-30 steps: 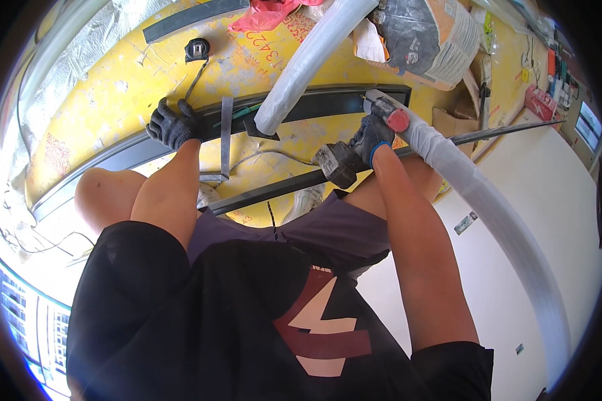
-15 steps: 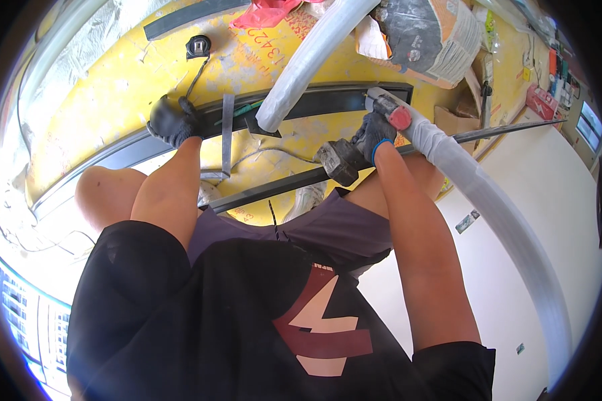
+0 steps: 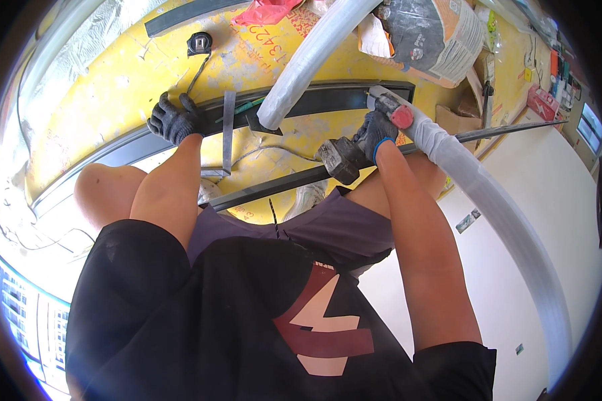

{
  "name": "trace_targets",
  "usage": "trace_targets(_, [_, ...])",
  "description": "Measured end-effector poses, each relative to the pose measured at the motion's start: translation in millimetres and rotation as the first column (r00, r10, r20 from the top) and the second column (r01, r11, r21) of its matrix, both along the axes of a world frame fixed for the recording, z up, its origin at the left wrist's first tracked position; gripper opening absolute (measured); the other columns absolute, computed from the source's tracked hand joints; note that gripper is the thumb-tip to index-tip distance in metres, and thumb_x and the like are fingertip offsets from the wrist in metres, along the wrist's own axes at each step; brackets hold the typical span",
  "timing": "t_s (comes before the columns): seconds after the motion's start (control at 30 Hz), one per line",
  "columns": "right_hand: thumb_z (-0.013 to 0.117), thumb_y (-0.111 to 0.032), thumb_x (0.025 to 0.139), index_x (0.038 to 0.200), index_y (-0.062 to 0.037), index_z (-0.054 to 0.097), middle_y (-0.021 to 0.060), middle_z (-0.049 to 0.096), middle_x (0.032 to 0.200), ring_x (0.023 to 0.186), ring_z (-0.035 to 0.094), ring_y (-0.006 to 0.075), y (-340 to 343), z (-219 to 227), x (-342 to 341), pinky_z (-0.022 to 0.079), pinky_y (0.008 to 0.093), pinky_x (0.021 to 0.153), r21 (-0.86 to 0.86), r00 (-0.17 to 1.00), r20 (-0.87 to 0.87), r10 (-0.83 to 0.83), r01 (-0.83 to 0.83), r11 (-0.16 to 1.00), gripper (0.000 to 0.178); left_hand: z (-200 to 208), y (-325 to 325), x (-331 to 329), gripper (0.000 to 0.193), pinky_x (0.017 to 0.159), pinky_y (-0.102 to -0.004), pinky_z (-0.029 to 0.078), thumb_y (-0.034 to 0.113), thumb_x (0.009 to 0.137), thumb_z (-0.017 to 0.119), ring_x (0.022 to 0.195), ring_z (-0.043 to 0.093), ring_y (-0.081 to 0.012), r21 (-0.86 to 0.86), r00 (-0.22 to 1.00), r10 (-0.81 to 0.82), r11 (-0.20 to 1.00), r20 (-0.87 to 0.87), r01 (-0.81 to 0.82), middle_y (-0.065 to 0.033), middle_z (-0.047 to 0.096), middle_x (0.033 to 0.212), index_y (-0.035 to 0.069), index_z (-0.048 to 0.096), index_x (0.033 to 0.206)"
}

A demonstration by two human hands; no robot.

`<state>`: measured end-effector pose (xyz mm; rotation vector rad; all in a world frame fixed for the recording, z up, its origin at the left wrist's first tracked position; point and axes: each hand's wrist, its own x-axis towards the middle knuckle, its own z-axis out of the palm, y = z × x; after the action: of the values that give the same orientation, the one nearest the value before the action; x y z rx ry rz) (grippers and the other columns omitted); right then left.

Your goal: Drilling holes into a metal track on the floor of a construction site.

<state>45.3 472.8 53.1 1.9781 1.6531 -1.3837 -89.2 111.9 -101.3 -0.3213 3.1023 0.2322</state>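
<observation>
A cordless drill (image 3: 389, 107) with a red part near its front and a dark battery is gripped in my right hand (image 3: 376, 132), gloved in grey. Its tip points left, over the right part of a long dark metal profile (image 3: 334, 101). My left hand (image 3: 174, 120), also gloved, lies on the profile's left part, fingers apart and reaching over the far edge. Between my hands are a flat grey metal strip (image 3: 228, 127), a green pen-like tool (image 3: 247, 106) and a small dark piece (image 3: 263, 125). Whether the drill tip touches the profile I cannot tell.
A tape measure (image 3: 198, 44) lies beyond my left hand on the yellow sheet (image 3: 114, 87). One wrapped tube (image 3: 314, 63) slants across the profile; another (image 3: 502, 207) runs under the drill. A long dark bar (image 3: 267, 187) crosses near my lap. A torn bag (image 3: 428, 40) lies far right.
My left hand's fingers, blurred before, now show sharply and stand apart over the profile. The drill and my right hand stay almost where they were.
</observation>
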Motion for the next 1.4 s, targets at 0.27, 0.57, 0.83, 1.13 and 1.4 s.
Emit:
trace_targets(0.27, [0.054,-0.013,0.086,0.078,-0.0121,0.054,0.0051,0.052,0.061,0.053,0.051,0.0187,7,-26,11,0.041,0.0383,0.049,-0.065,0.959,-0.025,-0.282,0.28,0.958,0.008,-1,-11,0,0.048,0.107,-0.0493,0.027,0.046,0.084,0.06,0.114,0.048,-0.0366,-0.004,1.0,0.011,1.0,-0.008,-0.011,-0.0158,0.058,0.116,0.014,0.06,0.121])
trace_targets(0.57, [0.058,-0.012,0.084,0.079,-0.0135,0.054,0.0051,0.047,0.062,0.054,0.048,0.0192,5,-14,3,0.039,0.0385,0.05,-0.084,0.916,-0.05,-0.397,0.393,0.916,0.006,5,-8,-2,0.048,0.108,-0.0496,0.025,0.044,0.084,0.061,0.116,0.046,-0.0362,0.004,0.999,0.027,1.0,0.028,-0.027,-0.0153,0.058,0.115,0.014,0.059,0.122])
trace_targets(0.83, [0.061,-0.017,0.084,0.083,-0.0128,0.058,0.0021,0.053,0.064,0.054,0.05,0.0203,33,-27,33,0.043,0.0352,0.053,-0.206,0.993,-0.049,-0.111,0.098,0.974,0.006,-1,-5,3,0.053,0.113,-0.0507,0.019,0.046,0.083,0.06,0.118,0.046,-0.032,0.051,0.998,0.014,0.999,0.054,-0.017,-0.0135,0.056,0.116,0.013,0.056,0.124])
trace_targets(1.13, [0.067,-0.028,0.084,0.083,-0.0161,0.053,0.004,0.048,0.062,0.051,0.045,0.0208,27,-28,13,0.04,0.0384,0.051,-0.255,0.955,-0.027,-0.296,0.28,0.926,0.018,-4,-16,1,0.052,0.113,-0.0525,0.02,0.048,0.083,0.06,0.117,0.047,-0.0322,0.051,1.0,0.019,0.998,0.009,-0.02,-0.0131,0.056,0.115,0.015,0.057,0.123])
trace_targets(1.4, [0.06,-0.029,0.089,0.082,-0.0172,0.051,0.0043,0.043,0.06,0.051,0.043,0.0195,38,-29,17,0.035,0.0374,0.049,-0.207,0.925,-0.014,-0.381,0.37,0.906,0.016,-2,-7,3,0.051,0.113,-0.0521,0.019,0.047,0.085,0.059,0.118,0.046,-0.0324,0.06,1.0,0.009,0.998,0.005,-0.009,-0.0135,0.056,0.116,0.014,0.057,0.124])
